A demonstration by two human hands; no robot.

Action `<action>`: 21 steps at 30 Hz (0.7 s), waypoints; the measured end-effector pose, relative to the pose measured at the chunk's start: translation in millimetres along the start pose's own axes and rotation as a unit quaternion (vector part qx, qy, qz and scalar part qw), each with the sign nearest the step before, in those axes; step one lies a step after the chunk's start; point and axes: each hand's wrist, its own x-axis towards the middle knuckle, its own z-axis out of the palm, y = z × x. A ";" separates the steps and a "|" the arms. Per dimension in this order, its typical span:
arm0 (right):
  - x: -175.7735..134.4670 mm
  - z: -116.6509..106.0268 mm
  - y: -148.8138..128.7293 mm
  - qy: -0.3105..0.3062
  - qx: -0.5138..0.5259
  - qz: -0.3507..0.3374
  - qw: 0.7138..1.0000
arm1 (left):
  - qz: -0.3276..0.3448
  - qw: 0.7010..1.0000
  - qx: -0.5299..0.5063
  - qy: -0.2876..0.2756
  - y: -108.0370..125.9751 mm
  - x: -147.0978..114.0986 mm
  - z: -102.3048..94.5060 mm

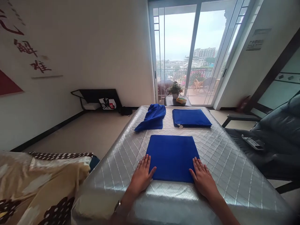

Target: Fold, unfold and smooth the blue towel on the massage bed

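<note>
A flat blue folded cloth (pixel 172 156), roughly square, lies in front of me on a silver quilted surface (pixel 225 165). My left hand (pixel 142 173) rests on its left edge, fingers stretched out. On the opposite edge lies my right hand (pixel 202 175), also open and flat. Farther back on the right is a neat stack of blue folded cloth (pixel 191 117) with a small white tag at its near edge. To the left of that stack, a crumpled blue cloth (pixel 153 117) lies loosely. Neither hand grips anything.
A patterned blanket (pixel 47 184) lies low at the left. On the right stands a dark armchair (pixel 278 134) with a white remote-like device (pixel 252 142) on it. Beyond the far edge, a small table (pixel 170 101) holds a potted plant (pixel 175 90) before glass doors.
</note>
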 end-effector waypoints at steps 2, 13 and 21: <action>6.3 -4.8 2.1 -0.001 -0.010 -0.009 1.000 | -0.003 1.000 -0.006 0.006 3.9 5.0 -5.1; 58.6 -6.1 5.0 -0.014 -0.037 -0.006 0.999 | 0.264 0.960 -0.092 -0.015 179.6 78.6 -12.5; 56.9 -10.0 -3.1 -0.020 -0.019 0.026 0.999 | 0.200 0.978 -0.063 -0.004 129.0 80.5 6.7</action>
